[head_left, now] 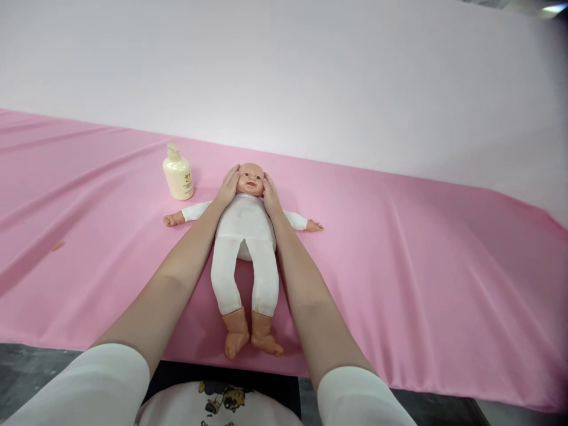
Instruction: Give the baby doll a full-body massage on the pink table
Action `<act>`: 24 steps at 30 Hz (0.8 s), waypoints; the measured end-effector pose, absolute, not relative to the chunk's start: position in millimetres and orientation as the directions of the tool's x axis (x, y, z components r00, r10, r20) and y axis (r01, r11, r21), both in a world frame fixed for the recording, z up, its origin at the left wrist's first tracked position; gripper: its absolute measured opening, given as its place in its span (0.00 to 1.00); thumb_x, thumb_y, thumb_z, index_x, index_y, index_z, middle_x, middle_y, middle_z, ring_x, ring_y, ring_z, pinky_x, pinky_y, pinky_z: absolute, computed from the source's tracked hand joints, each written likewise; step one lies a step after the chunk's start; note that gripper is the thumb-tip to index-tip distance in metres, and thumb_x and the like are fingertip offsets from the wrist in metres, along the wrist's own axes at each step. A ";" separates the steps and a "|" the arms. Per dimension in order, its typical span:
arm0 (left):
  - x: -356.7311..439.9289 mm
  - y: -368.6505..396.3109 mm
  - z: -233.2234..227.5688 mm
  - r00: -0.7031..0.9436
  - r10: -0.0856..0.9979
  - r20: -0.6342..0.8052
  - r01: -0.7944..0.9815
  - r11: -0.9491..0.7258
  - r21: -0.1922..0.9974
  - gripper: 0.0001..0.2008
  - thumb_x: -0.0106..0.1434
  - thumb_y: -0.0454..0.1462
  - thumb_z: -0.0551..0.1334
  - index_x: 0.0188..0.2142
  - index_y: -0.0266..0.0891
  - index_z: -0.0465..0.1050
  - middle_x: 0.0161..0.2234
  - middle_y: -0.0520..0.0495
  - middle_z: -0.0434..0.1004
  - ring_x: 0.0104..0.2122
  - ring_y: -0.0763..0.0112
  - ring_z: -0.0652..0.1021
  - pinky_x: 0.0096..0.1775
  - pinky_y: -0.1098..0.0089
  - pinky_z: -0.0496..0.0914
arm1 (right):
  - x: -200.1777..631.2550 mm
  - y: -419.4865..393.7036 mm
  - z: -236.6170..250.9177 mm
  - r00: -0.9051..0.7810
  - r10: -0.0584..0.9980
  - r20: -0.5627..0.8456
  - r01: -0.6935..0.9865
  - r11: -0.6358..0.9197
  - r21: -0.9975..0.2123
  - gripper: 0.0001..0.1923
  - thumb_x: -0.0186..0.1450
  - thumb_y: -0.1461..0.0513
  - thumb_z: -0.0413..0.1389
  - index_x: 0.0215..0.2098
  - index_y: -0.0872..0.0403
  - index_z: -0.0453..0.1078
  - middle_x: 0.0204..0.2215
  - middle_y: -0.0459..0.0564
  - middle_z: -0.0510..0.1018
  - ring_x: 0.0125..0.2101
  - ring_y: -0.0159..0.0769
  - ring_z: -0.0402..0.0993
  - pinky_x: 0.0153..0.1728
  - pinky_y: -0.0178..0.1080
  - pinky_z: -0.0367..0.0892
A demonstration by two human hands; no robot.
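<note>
The surface (pixel 421 266) is covered with a pink cloth (pixel 89 195), lightly creased at left. A doll (pixel 245 248) lies face-up at centre, feet at the near edge. A cream pump bottle (pixel 178 174) stands upright just far-left of its head.

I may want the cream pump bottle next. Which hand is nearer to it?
Left. The left hand cups the doll's head on the side facing the cream plastic pump bottle; the right hand is on the far side.
</note>
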State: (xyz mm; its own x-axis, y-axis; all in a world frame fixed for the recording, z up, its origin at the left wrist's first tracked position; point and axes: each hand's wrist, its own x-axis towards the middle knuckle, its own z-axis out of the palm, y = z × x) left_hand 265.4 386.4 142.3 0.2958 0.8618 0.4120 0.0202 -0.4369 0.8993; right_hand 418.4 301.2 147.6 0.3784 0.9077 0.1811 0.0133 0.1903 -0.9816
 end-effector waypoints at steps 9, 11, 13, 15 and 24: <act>266.8 390.3 140.2 0.308 0.855 0.417 -0.116 -0.401 0.908 0.29 0.70 0.53 0.54 0.63 0.42 0.67 0.69 0.45 0.65 0.70 0.61 0.64 0.71 0.60 0.55 | 417.6 293.8 152.2 0.358 0.924 0.134 -0.023 0.152 -0.988 0.34 0.67 0.48 0.48 0.69 0.44 0.57 0.72 0.45 0.60 0.67 0.43 0.63 0.64 0.51 0.68; 266.9 389.7 141.4 0.305 0.859 0.412 -0.126 -0.393 0.911 0.30 0.69 0.53 0.54 0.63 0.40 0.67 0.69 0.43 0.65 0.70 0.61 0.64 0.71 0.61 0.56 | 417.6 293.2 152.3 0.356 0.925 0.130 -0.027 0.149 -0.988 0.33 0.67 0.48 0.48 0.69 0.43 0.57 0.71 0.44 0.60 0.67 0.43 0.64 0.64 0.52 0.68; 267.0 388.4 143.1 0.304 0.862 0.405 -0.132 -0.383 0.914 0.30 0.69 0.52 0.54 0.63 0.38 0.67 0.68 0.42 0.65 0.70 0.61 0.64 0.71 0.62 0.56 | 417.8 292.5 152.7 0.353 0.927 0.124 -0.028 0.143 -0.989 0.33 0.67 0.47 0.49 0.69 0.42 0.57 0.71 0.44 0.60 0.67 0.44 0.64 0.63 0.53 0.69; 267.0 386.3 145.2 0.307 0.868 0.389 -0.133 -0.366 0.921 0.30 0.69 0.53 0.55 0.64 0.40 0.67 0.69 0.43 0.64 0.70 0.60 0.64 0.71 0.61 0.57 | 417.6 291.7 153.5 0.359 0.924 0.132 -0.014 0.147 -0.989 0.34 0.67 0.45 0.50 0.69 0.42 0.58 0.72 0.44 0.60 0.67 0.44 0.63 0.64 0.53 0.68; 266.4 379.9 150.2 0.341 0.852 0.398 -0.101 -0.388 0.916 0.39 0.63 0.57 0.62 0.66 0.38 0.63 0.69 0.38 0.62 0.69 0.56 0.64 0.69 0.59 0.58 | 413.2 288.7 158.6 0.377 0.915 0.147 -0.024 0.168 -0.986 0.42 0.62 0.39 0.56 0.69 0.46 0.58 0.72 0.48 0.60 0.69 0.44 0.61 0.66 0.49 0.66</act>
